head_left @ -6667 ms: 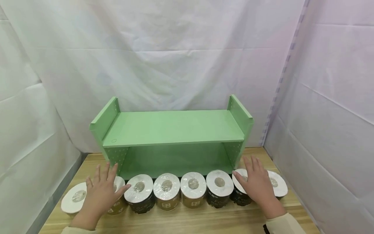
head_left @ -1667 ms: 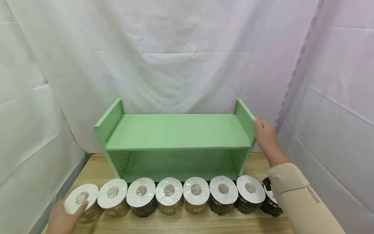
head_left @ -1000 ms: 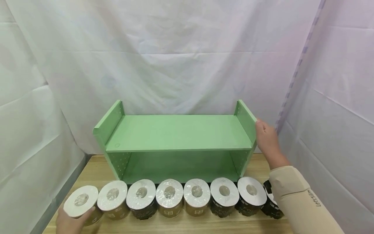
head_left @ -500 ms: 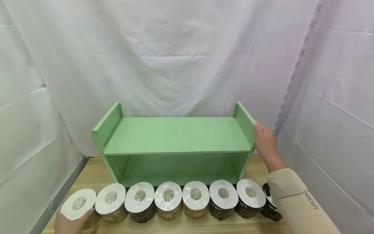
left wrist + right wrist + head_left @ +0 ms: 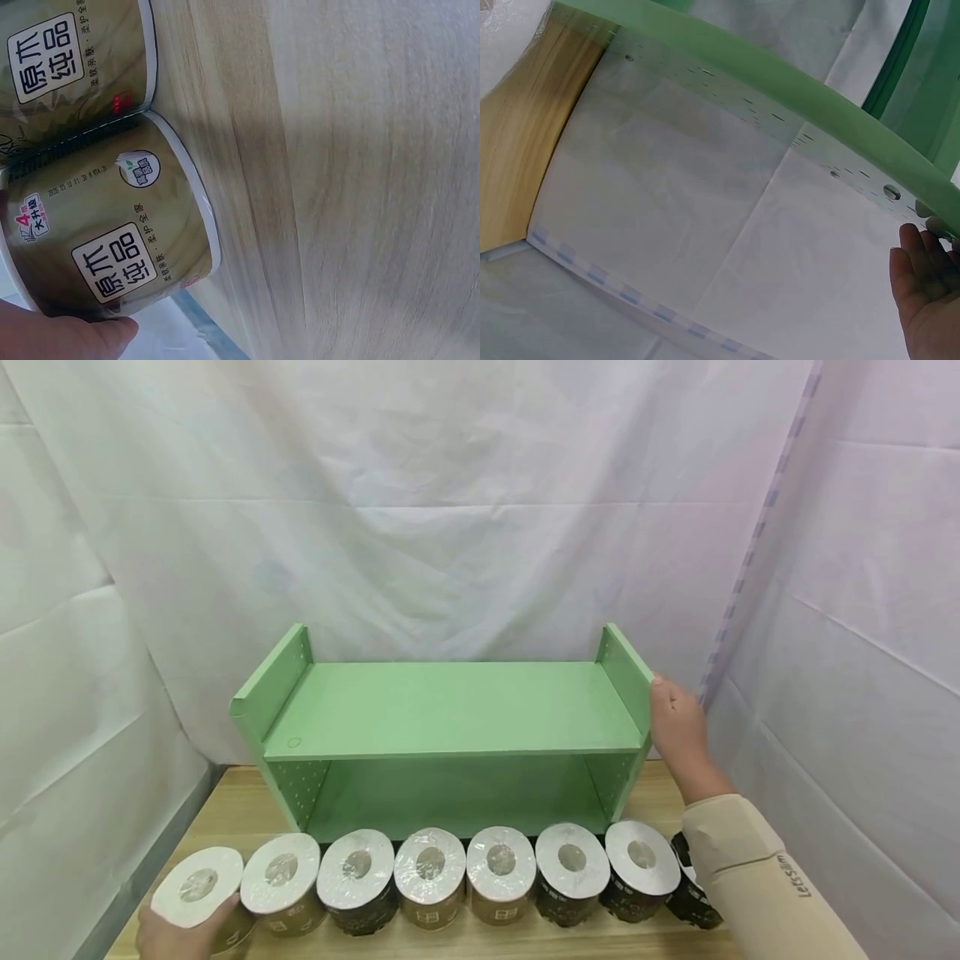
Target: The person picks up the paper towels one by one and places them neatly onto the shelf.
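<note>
My left hand grips the leftmost toilet roll, thumb across its near side. In the left wrist view, the thumb presses the end of this gold-wrapped roll, beside a second gold one. The roll stands upright at the end of a row. A green two-level shelf stands behind. At its right side panel, my right hand holds the upper front edge. The right wrist view has the fingers against the outer face of this perforated panel.
Several more toilet rolls, in gold or black wrapping, line the shelf's front on a wooden table. My right sleeve partly covers the rightmost roll. White cloth hangs behind and on both sides.
Both hands were spread over the rolls at first. Since then the right has gone up to the shelf's side panel and the left has taken hold of the leftmost toilet roll.
</note>
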The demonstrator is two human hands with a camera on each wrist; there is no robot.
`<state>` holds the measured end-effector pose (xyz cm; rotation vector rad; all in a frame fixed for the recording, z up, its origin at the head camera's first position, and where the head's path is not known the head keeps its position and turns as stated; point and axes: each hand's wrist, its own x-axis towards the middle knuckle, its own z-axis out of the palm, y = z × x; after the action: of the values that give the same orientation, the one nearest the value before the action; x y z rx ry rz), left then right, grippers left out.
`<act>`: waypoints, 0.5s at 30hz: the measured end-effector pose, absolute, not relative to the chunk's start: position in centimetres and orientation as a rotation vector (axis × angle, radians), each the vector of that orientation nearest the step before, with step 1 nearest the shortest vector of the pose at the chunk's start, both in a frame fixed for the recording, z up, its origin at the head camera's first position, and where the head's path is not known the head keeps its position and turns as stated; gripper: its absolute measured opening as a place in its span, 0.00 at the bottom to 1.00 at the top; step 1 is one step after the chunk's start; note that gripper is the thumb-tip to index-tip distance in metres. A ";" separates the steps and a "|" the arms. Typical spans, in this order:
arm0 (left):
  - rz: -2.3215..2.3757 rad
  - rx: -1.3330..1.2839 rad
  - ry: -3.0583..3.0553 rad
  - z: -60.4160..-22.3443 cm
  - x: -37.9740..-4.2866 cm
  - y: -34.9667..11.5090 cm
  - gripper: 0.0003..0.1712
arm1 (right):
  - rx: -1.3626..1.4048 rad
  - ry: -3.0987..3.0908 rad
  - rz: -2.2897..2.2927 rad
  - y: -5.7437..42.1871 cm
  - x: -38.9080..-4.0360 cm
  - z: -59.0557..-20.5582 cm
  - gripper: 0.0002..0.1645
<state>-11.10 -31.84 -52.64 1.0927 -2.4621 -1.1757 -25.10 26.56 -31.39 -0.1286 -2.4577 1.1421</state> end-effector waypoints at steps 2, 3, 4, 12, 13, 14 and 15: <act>-1.177 1.096 -2.456 -52.7 -11.1 -31.8 0.61 | -0.133 -2.456 1.139 26.5 -25.1 -31.4 0.38; -1.179 1.101 -2.457 -52.7 -11.2 -31.8 0.61 | -0.134 -2.457 1.137 26.5 -25.1 -31.4 0.38; -1.179 1.104 -2.458 -52.7 -11.2 -31.8 0.62 | -0.132 -2.458 1.138 26.6 -25.1 -31.4 0.38; -1.130 1.101 -2.485 -53.0 -11.2 -32.2 0.60 | -0.063 -2.470 1.131 26.7 -25.2 -31.4 0.39; -1.124 1.109 -2.489 -53.0 -11.2 -32.3 0.59 | -0.055 -2.470 1.132 26.6 -25.2 -31.4 0.39; -1.127 1.120 -2.491 -53.0 -11.2 -32.4 0.60 | -0.054 -2.471 1.134 26.6 -25.3 -31.4 0.39; -1.127 1.129 -2.493 -53.1 -11.2 -32.4 0.60 | -0.052 -2.472 1.134 26.6 -25.3 -31.4 0.38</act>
<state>-11.21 -32.40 -53.06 1.1294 -2.4925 -1.1271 -25.26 26.59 -31.40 -0.0523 -2.4723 1.1342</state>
